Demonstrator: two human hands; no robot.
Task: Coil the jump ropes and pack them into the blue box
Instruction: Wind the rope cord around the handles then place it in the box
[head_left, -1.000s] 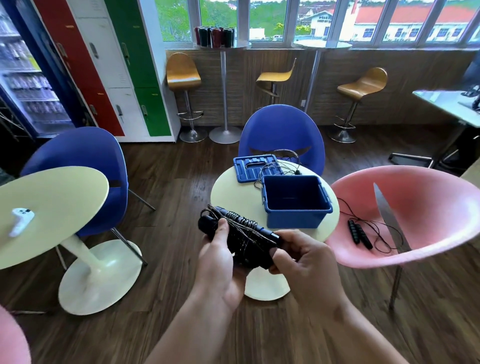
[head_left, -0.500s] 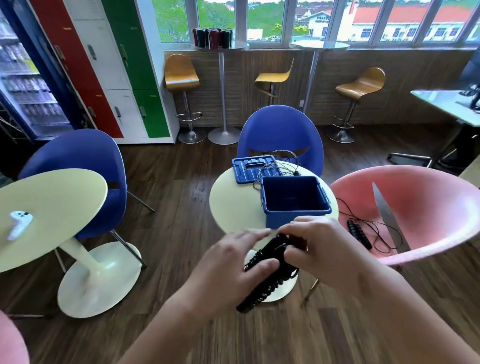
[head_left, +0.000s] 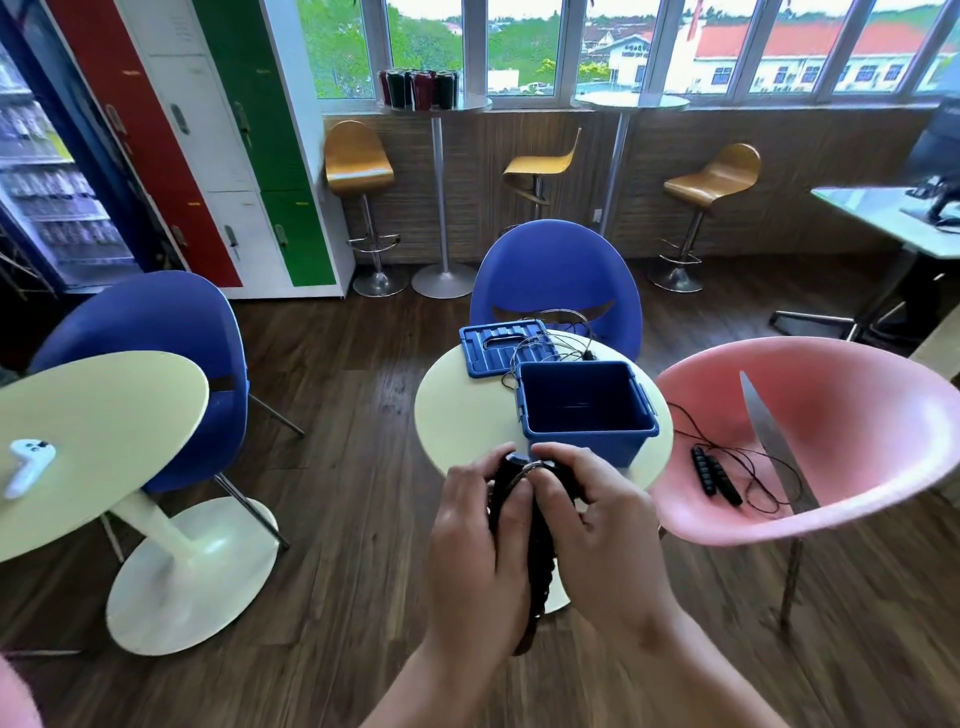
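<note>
Both hands, the left hand (head_left: 480, 540) and the right hand (head_left: 597, 530), were closed around one coiled jump rope (head_left: 524, 525), now turned upright and carried nearer the open blue box (head_left: 587, 410), so packing seemed next. Two more ropes waited: one rope (head_left: 717, 475) on the pink chair (head_left: 841, 415), one loose rope (head_left: 550, 340) beyond the box.

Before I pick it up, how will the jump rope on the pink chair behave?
The jump rope will probably be floppy: its thin cord lies in loose loops. It may tangle or trail behind, since the cord spreads across the pink chair. The two handles look stiff and lie side by side, so likely easy to grab together.
</note>
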